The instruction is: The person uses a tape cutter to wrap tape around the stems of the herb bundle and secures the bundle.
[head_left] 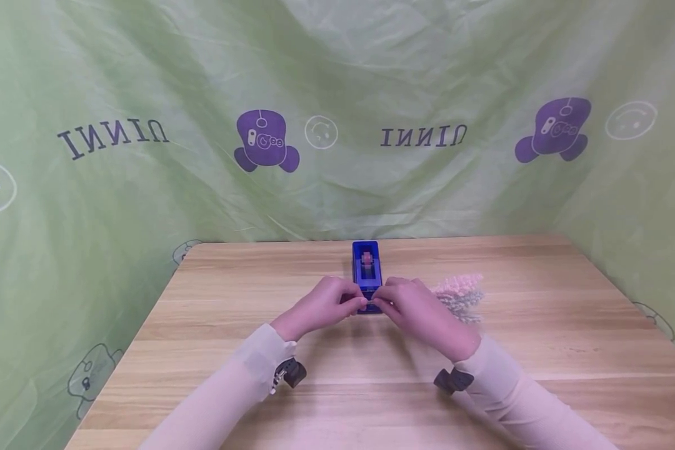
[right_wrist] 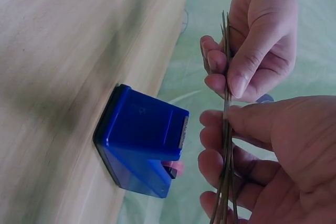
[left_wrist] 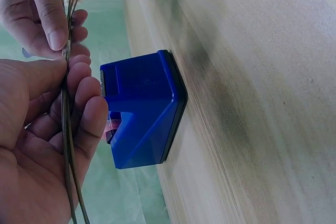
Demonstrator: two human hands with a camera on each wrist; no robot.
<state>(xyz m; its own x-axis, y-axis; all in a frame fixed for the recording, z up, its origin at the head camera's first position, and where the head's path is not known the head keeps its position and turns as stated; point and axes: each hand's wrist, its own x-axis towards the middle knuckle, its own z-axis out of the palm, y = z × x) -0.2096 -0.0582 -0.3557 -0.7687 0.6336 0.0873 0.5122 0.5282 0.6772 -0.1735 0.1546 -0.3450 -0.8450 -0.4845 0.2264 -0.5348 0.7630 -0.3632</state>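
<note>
Between both hands lies a thin bundle of dried flower stems (right_wrist: 227,156), with a small band of clear tape (left_wrist: 66,49) around it where the thumbs meet. My left hand (head_left: 327,301) pinches the stems on the bare-end side. Close beside it, my right hand (head_left: 419,311) pinches them nearer the blooms. Fluffy pink and grey flower heads (head_left: 460,295) stick out past the right hand. Just beyond the fingers stands a blue tape dispenser (head_left: 367,269) with a pinkish roll core (head_left: 367,258); both hands are apart from it in the wrist views.
The wooden table (head_left: 214,312) carries the dispenser near its far side. A green printed curtain (head_left: 337,194) hangs behind and along both sides of the table. Each wrist wears a small black camera, such as the left camera (head_left: 294,373).
</note>
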